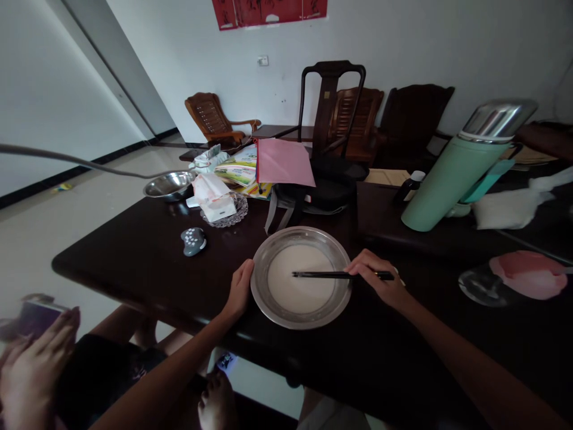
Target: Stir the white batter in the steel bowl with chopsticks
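You have a wide metal bowl (301, 321) in front of you, on the dark table (134, 257) near its edge. Inside it is a cloudy white liquid (299, 295). Your left hand (239, 291) is up against the bowl's left rim, with the fingers close together. I can't tell how far they curl under it. Your right hand (376, 276) is closed around the black chopsticks (322, 275), which lie almost flat across the right rim. Their tips point left over the white liquid, but I can't tell if they dip in. To the left of the bowl, well apart, is a small gray thing with white spots (194, 241). Behind that, a white packet (215, 196) sits on a clear glass dish (235, 216), with a smaller metal bowl (163, 187) near them. A pink folder (286, 162) lies past your big bowl, near some bright papers (242, 164). Over on the right stands a tall green flask (456, 176). Far to your left, another person's hand (40, 370) is by a blurry phone (40, 318).
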The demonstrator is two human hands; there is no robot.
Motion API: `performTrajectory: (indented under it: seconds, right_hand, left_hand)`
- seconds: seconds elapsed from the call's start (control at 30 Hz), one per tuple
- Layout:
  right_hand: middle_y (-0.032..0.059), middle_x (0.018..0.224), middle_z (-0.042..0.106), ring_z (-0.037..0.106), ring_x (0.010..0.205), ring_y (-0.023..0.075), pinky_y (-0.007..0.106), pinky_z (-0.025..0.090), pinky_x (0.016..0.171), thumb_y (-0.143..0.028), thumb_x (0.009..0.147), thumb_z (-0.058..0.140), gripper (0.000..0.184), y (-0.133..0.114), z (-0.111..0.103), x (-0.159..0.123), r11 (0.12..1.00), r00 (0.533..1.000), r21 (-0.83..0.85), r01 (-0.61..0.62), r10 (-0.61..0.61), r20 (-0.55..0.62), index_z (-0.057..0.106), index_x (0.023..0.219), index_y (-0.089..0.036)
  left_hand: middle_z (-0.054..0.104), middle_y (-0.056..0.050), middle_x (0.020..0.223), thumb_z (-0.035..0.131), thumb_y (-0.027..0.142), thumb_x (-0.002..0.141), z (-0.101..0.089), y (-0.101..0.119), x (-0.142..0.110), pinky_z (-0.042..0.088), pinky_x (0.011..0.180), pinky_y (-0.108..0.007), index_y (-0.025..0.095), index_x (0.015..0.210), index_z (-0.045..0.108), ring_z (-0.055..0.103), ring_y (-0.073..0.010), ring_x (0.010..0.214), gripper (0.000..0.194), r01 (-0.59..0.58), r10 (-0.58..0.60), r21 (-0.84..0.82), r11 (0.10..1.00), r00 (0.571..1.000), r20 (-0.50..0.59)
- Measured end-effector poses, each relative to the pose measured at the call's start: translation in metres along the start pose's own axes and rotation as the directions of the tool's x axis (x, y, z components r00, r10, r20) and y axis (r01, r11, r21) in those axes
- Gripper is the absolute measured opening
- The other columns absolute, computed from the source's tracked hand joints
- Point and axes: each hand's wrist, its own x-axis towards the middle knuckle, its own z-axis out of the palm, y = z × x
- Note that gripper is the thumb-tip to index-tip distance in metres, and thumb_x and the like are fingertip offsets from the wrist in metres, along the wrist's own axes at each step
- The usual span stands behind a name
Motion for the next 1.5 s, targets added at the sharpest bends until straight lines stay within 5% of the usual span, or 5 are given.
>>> performTrajectory:
  seconds: [0.2,0.4,1.0,1.2,1.5]
  right_hand:
    - [0.0031,0.075,0.069,0.063,0.071,0.0177,0.033,0.047,0.067,-0.026,0.097,0.049,0.030,0.0040,-0.0039,-0.0011,0.999,0.992,0.034,-0.022,0.026,-0.125,0.068,0.074,-0.023]
    - [0.0032,0.077,0.071,0.064,0.075,0.0188,0.034,0.047,0.070,-0.024,0.096,0.050,0.028,0.0003,0.0005,-0.0003,1.000,1.000,-0.001,0.019,-0.019,-0.022,0.069,0.076,-0.023]
    - [0.0038,0.073,0.068,0.063,0.068,0.0186,0.034,0.048,0.065,-0.034,0.096,0.050,0.033,0.0005,-0.0003,-0.0008,0.998,0.989,0.034,-0.055,0.059,-0.134,0.068,0.070,-0.022]
    - [0.0043,0.078,0.073,0.065,0.074,0.0203,0.037,0.048,0.071,-0.032,0.095,0.052,0.028,-0.0002,0.0042,-0.0005,1.000,1.000,0.015,-0.012,0.012,-0.001,0.070,0.076,-0.023]
    - [0.0039,0.071,0.069,0.064,0.068,0.0188,0.035,0.048,0.065,-0.034,0.097,0.048,0.036,-0.0001,0.0002,-0.0012,0.998,0.997,0.051,-0.039,0.043,-0.068,0.068,0.069,-0.022]
  left_hand:
    - [0.042,0.005,0.062,0.055,0.064,0.078,0.0000,-0.0006,-0.0006,0.037,0.055,-0.024,0.020,0.061,0.047,0.036,-0.0118,0.060,0.048,0.004,-0.004,0.001,1.000,1.000,0.000]
    - [0.041,0.005,0.061,0.055,0.063,0.078,-0.0004,0.0001,-0.0006,0.037,0.056,-0.024,0.020,0.060,0.045,0.036,-0.0120,0.060,0.047,0.003,-0.003,0.017,1.000,1.000,-0.004]
    - [0.042,0.004,0.063,0.053,0.063,0.079,-0.0012,-0.0044,0.0002,0.036,0.055,-0.024,0.020,0.062,0.046,0.037,-0.0123,0.061,0.046,0.020,-0.020,0.009,1.000,1.000,0.005]
    - [0.043,0.004,0.063,0.054,0.065,0.078,-0.0008,-0.0023,-0.0012,0.037,0.054,-0.024,0.020,0.063,0.047,0.037,-0.0125,0.061,0.048,0.024,-0.024,0.002,1.000,1.000,0.000]
    - [0.041,0.005,0.061,0.055,0.064,0.078,-0.0003,-0.0009,-0.0013,0.036,0.054,-0.024,0.020,0.061,0.046,0.036,-0.0119,0.060,0.048,0.009,-0.009,-0.002,1.000,1.000,0.005]
